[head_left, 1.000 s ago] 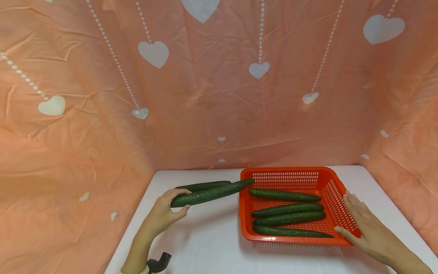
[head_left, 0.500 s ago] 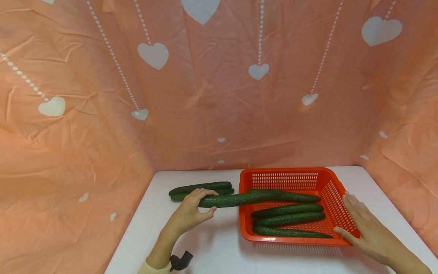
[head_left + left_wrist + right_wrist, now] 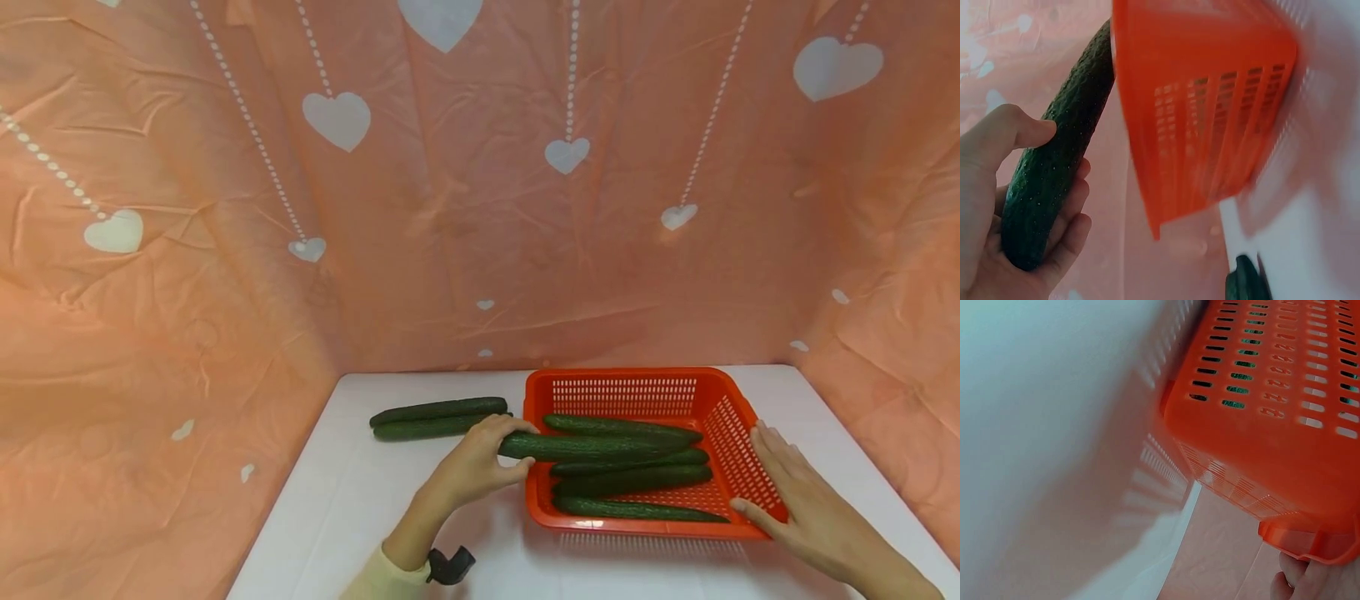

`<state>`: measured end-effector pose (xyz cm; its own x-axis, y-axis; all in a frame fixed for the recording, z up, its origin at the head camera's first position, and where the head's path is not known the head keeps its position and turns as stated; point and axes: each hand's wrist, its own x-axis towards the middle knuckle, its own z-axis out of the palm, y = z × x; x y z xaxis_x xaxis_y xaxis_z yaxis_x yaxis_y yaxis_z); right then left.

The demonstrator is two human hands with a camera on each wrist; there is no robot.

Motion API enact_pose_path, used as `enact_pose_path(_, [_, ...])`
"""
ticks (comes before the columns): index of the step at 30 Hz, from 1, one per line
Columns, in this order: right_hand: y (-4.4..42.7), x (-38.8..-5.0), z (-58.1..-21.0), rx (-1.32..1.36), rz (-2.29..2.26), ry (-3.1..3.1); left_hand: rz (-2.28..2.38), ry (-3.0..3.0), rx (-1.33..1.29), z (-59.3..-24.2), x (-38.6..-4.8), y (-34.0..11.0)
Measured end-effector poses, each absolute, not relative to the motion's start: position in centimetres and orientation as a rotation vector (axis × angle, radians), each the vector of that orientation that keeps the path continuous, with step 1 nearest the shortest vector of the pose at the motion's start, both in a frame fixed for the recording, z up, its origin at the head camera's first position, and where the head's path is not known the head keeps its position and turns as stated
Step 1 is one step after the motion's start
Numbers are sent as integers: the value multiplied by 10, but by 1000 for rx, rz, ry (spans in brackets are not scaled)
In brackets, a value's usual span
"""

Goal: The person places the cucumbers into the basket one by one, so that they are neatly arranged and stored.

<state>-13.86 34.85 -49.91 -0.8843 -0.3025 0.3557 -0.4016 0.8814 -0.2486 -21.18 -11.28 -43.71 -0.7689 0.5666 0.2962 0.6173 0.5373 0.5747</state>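
Note:
My left hand (image 3: pixel 480 458) grips a long dark green cucumber (image 3: pixel 585 447) by its near end, thumb on one side and fingers on the other. The cucumber extends across the left rim of a red plastic basket (image 3: pixel 577 523), above several cucumbers (image 3: pixel 637 480) lying inside. In the left wrist view, the held cucumber (image 3: pixel 1054 162) slants up beside the basket wall (image 3: pixel 1197 125), which hides its far end. My right hand (image 3: pixel 810 508) rests on the basket's right rim with fingers straight and thumb spread toward the front corner. Only some of its fingers (image 3: pixel 1294 569) show in the right wrist view.
Two more cucumbers (image 3: pixel 438 409) lie side by side on the white table (image 3: pixel 360 500), left of the basket. Orange fabric with white hearts (image 3: pixel 480 275) closes off the back and both sides. A black object (image 3: pixel 452 566) is at my left wrist.
My left hand has carried the cucumber rightward from beside the two on the table to over the basket, and its far end has lowered. The right hand stays at the rim.

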Motion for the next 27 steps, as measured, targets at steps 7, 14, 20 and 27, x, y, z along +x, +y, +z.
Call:
enact_pose_path(7, [349, -139, -500, 522, 466, -2739, -971, -2767, -1110, -443, -212, -83])
enact_pose_path(14, [349, -139, -501, 501, 481, -2764, -924, -2794, -1191, -451, -208, -61])
enact_pose_path(20, [349, -139, -499, 497, 483, -2765, -894, -2815, -1243, -460, -206, -47])
enact_pose_path(27, [348, -137, -500, 475, 508, -2804, -886, -2894, -1264, -466, -204, -37])
